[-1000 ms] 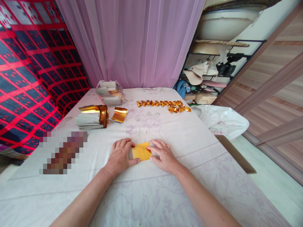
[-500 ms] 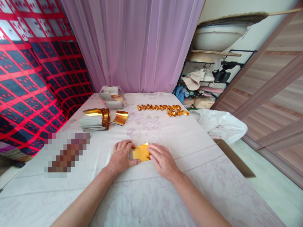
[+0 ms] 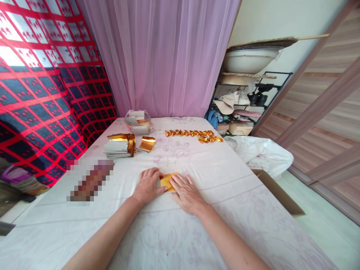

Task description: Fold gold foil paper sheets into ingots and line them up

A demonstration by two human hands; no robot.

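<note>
Both hands lie flat on a small sheet of gold paper (image 3: 168, 180) near the front middle of the desk (image 3: 225, 176), which is covered with a pale flowered cloth. The left hand (image 3: 146, 185) rests palm down with fingers loosely spread over the sheet's left edge, thumb laid along its near side, most likely to pin it so it cannot slide on the cloth. The right hand (image 3: 185, 193) is also open and flat, its fingertips pressing on the right part of the sheet; neither hand grips anything, they only bear down, which looks like the way one flattens or creases thin foil paper. Only a narrow strip of gold shows between them. Farther back on the left sits a stack of paper sheets (image 3: 116, 149) bound by a gold band, with one curled gold sheet (image 3: 147, 143) just beside it, near enough to be reached without leaning. Behind those stands a clear plastic bag (image 3: 138, 122) holding more paper. A row of small folded gold pieces (image 3: 194, 134) is lined up toward the back right, well apart from the hands, seemingly kept out of the working space. A white plastic bag (image 3: 261, 153) hangs off the desk's right edge.
</note>
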